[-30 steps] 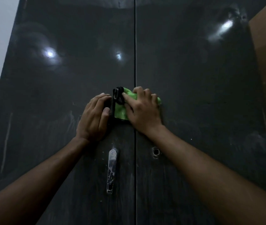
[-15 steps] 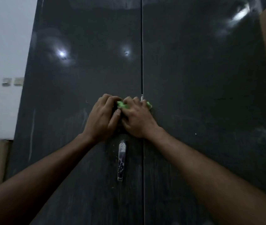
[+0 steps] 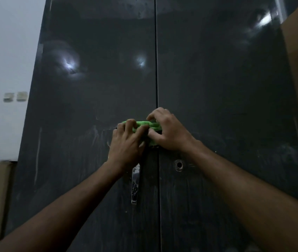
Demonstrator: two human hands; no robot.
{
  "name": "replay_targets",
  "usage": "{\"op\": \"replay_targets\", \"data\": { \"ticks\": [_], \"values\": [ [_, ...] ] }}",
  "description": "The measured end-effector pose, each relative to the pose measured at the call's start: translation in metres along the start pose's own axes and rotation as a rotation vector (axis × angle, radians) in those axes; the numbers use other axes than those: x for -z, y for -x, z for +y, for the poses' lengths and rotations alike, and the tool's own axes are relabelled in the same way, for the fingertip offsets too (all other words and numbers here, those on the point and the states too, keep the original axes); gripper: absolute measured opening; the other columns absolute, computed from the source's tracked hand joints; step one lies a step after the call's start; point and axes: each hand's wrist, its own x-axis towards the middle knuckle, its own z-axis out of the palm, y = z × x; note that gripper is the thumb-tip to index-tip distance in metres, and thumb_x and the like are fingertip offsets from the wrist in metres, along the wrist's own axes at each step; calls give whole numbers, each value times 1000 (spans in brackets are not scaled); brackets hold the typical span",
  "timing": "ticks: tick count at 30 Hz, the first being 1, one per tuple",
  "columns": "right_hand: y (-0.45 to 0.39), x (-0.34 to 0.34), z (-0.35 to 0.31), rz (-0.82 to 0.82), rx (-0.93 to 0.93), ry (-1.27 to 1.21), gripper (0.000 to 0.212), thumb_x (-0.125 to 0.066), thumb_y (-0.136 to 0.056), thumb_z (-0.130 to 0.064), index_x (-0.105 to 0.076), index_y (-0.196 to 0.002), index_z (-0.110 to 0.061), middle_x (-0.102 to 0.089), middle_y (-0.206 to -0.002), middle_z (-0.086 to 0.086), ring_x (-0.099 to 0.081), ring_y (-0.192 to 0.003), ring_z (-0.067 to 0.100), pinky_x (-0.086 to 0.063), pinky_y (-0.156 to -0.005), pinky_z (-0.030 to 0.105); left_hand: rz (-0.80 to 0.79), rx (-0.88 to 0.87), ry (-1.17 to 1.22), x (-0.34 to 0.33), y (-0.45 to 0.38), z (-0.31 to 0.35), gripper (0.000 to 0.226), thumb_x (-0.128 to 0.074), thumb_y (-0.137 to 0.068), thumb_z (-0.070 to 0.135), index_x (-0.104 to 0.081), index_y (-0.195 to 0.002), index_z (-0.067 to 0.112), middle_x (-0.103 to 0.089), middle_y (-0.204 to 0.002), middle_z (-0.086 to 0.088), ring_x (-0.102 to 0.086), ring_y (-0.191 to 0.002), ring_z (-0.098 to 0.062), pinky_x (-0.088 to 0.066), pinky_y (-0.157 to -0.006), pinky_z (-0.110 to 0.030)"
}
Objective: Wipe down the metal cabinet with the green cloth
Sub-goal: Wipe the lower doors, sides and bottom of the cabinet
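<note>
Dark cabinet [image 3: 217, 106] doors fill view; both hands, left hand [image 3: 126, 144] and right hand [image 3: 170, 131], grip the bunched green cloth [image 3: 144, 124] (above the silver handle [image 3: 135, 184]).

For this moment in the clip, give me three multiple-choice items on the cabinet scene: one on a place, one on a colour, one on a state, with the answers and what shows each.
1. Where is the cloth?
A. draped over the cardboard box
B. bunched against the cabinet at the seam between the doors, above the handle
C. lying on the floor

2. What colour is the cloth?
A. green
B. white
C. red

3. What are the two hands doing?
A. both hang free
B. only the right touches the cloth
C. both grip the cloth

Answers: 1 B, the cloth sits at the door seam, with the metal handle below it. 2 A, bright green shows between the fingers. 3 C, the left hand and the right hand both have fingers curled over the cloth.
</note>
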Motion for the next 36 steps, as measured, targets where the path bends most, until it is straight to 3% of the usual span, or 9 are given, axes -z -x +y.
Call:
{"op": "replay_targets", "data": {
  "ticks": [7,10,13,17,21,23,27,33,36],
  "values": [
    [17,-10,5,129,-80,79,48,-44,-100,-48,-62,-130,-16,-52,-137,4,-43,-133,19,-34,-113,40,-38,2,-107,19,20,-39,50,-71,-81,18,-62,-129,19,-51,-124,-17,-50,-104,-41,-49,-80,-51],
    [18,-14,1,153,-136,21,48,-40,-104,-42,-58,-138,-13,-50,-146,6,-38,-141,20,-31,-119,43,39,176,-123,36,17,-84,45,-68,-87,14,-63,-133,16,-51,-126,-22,-51,-102,-46,-50,-79,-54],
    [21,-24,-1,79,-137,136,51,-43,-107,-28,-40,-153,-6,-33,-161,11,-22,-153,26,-14,-128,47,50,367,-56,39,-22,-100,61,-68,-89,13,-53,-145,31,-39,-137,-17,-44,-111,-45,-45,-91,-57],
    [21,-29,5,19,-124,207,58,-35,-108,-18,-17,-161,-3,-10,-171,10,1,-159,22,2,-130,40,-40,120,-94,28,-4,-73,53,-69,-88,19,-61,-138,32,-46,-143,-17,-42,-121,-47,-40,-91,-56],
    [25,-30,7,-32,-116,267,61,-32,-106,-14,-9,-161,-2,2,-172,10,10,-158,21,6,-129,40,-75,-62,-111,43,72,-114,49,-48,-85,45,-52,-133,35,-58,-131,-22,-53,-110,-52,-48,-79,-59],
    [24,-29,5,-52,-131,251,62,-33,-105,-12,-9,-161,-2,4,-172,10,11,-158,22,6,-129,41,-27,63,-118,50,69,-147,53,-56,-85,37,-56,-138,31,-53,-135,-24,-51,-111,-53,-48,-79,-61],
    [23,-26,2,-98,-154,246,65,-33,-103,-7,-5,-162,-3,9,-171,9,15,-157,21,7,-129,42,69,474,-83,52,1,-154,73,-66,-81,2,-54,-148,29,-36,-147,-20,-40,-120,-50,-40,-99,-61],
    [23,-28,-3,-75,-174,218,73,-35,-97,1,-1,-161,-1,9,-171,12,14,-158,22,6,-129,40,-78,-48,-110,43,95,-134,50,-54,-86,39,-56,-135,31,-59,-128,-24,-53,-109,-50,-47,-84,-57],
    [31,-29,-6,-24,-196,226,73,-33,-96,4,1,-161,1,8,-170,16,10,-158,26,0,-130,37,-75,14,-130,59,116,-191,55,-62,-84,37,-57,-138,28,-54,-132,-26,-52,-109,-52,-48,-83,-60]
  ]
}}
